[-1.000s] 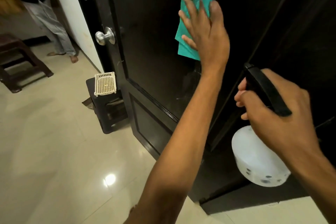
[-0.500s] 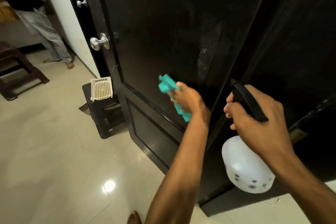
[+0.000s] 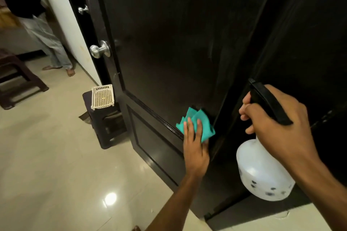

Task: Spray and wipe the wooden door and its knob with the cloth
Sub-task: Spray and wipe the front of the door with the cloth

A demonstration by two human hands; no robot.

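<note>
Left hand (image 3: 196, 148) flat on the teal cloth (image 3: 197, 124), fingers straight and slightly spread, pressing it to the dark wooden door (image 3: 169, 47) at lower centre of frame, right on the moulding where upper panel meets lower panel; cloth bunched, fanning up past the fingertips. Right hand (image 3: 277, 125) at right of frame, fingers curled round the black trigger head of the white spray bottle (image 3: 262, 172), bottle hanging below the fist, clear of the door. Key relation: silver knob (image 3: 99, 49) sits up and to the left of the cloth, well apart, near the door's left edge; left hand is the nearer one and already has the cloth, so reaching the knob likely means a diagonal sweep up-left; knob's stem sticks out from the door face, probably needs wrapping rather than flat wiping.
</note>
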